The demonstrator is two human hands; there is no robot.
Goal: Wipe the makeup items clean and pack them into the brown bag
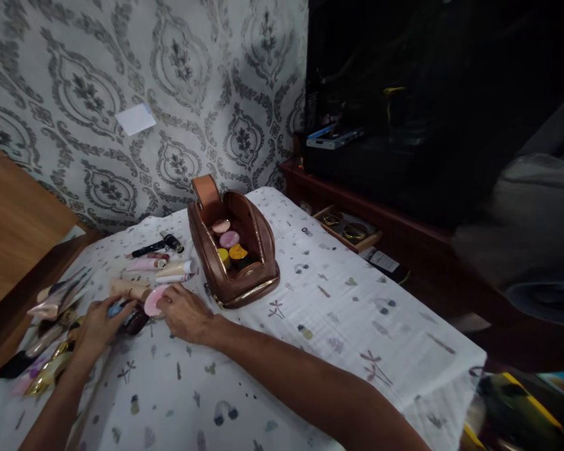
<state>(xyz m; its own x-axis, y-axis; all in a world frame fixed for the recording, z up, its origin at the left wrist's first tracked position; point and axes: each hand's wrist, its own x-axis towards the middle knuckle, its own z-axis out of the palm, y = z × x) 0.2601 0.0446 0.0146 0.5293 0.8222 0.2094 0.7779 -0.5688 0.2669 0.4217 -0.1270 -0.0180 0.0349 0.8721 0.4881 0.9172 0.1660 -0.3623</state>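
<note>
Two hands meet left of the frame's centre: the left hand (96, 326) has its grip nearly closed around a small blue item (114, 309), beside a dark container (136, 320); the right hand (184, 312) has its grip pinched on a pink disc (155, 302). Mid-frame, an unzipped brown bag (247, 289) sits on patterned cloth (329, 338).

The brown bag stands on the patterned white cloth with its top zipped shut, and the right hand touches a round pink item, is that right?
Not quite: the top of the brown bag is unzipped and open. The head view shows round items inside it. It does stand on the patterned white cloth, and the right hand touches a round pink item.
</note>
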